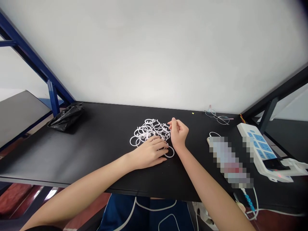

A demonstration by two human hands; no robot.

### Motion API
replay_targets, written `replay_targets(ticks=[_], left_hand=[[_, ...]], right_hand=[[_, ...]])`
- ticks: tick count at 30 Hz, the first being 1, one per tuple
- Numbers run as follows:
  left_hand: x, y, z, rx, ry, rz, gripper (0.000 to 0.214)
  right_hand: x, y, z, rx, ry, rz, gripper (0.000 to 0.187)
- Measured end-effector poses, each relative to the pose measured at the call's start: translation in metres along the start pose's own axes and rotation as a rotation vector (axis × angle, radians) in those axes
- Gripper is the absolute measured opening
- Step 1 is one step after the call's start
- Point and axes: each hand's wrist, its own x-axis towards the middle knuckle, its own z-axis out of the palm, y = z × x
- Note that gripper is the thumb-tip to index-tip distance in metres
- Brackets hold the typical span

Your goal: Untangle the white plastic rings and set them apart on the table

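Observation:
A tangled pile of white plastic curtain rings (147, 129) lies on the black table (101, 134). Each looks thin, and some show a gap with small knobs. My left hand (150, 152) rests palm down over the near side of the pile, its fingers stretched out and slightly bent. One loose ring (173, 152) shows past those fingertips, partly covered by them. At the right edge of the pile is my right hand (178, 132), with its fingers curled in and thumb on top. Whatever it may hold is hidden by the fingers.
To the right lie a blurred-out phone (228, 162) on a cable, a white power strip (258, 144) with a plug, and eyeglasses (222, 119). A black plastic bag (67, 116) sits at the far left. Blue metal frame bars (53, 96) and a white wall (144, 54) border the table.

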Motion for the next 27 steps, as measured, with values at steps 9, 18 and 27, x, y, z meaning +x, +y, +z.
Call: replay_targets(ticks=[9,18,27], left_hand=[[0.001,0.005,0.000,0.154,-0.016,0.145,0.023],[-0.005,-0.026,-0.017,0.269,0.217,-0.024,0.012],[-0.006,-0.035,-0.020,0.292,0.216,-0.069,0.015]], right_hand=[[0.000,0.001,0.001,0.068,-0.018,0.046,0.040],[0.007,-0.002,0.001,0.443,-0.145,0.359,0.045],[0.011,-0.003,-0.004,0.381,-0.520,0.457,0.028]])
